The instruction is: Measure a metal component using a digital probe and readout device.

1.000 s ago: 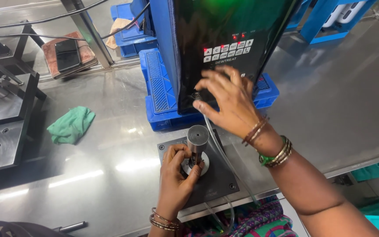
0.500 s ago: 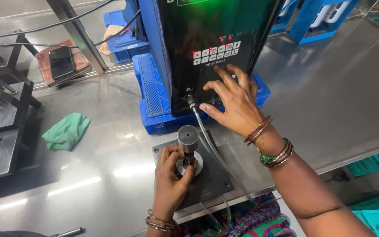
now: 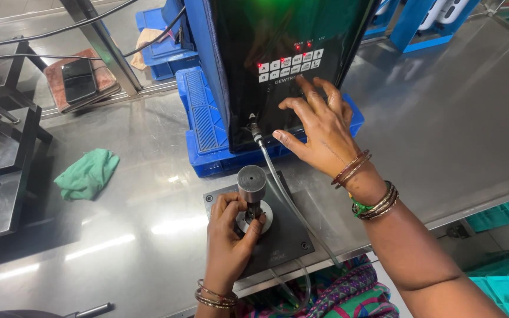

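- On the shiny steel tabletop (image 3: 119, 235), near its front edge, lies a dark square metal base plate (image 3: 284, 229) with a round silver collar (image 3: 264, 213) at its middle
- A short grey metal cylinder on a thin stem (image 3: 251, 185) stands upright out of that collar
- The left hand (image 3: 228, 241) rests on the plate, its grip closed around the stem and collar, thumb on one side and fingers on the other
- The right hand (image 3: 319, 129) is raised to the black upright control box with a white keypad and red lights (image 3: 284, 59); its grip is open, fingers spread, fingertips at the panel just below the keys
- The box stands on a blue ribbed plastic tray (image 3: 201, 123) just behind the plate
- A clear hose (image 3: 284, 194) runs from the foot of the box past the cylinder and over the front edge
- A crumpled green cloth (image 3: 88, 174) lies well apart to the left
- A dark phone on a brown pad (image 3: 78, 79) sits at the far left
- Both wrists wear bangles
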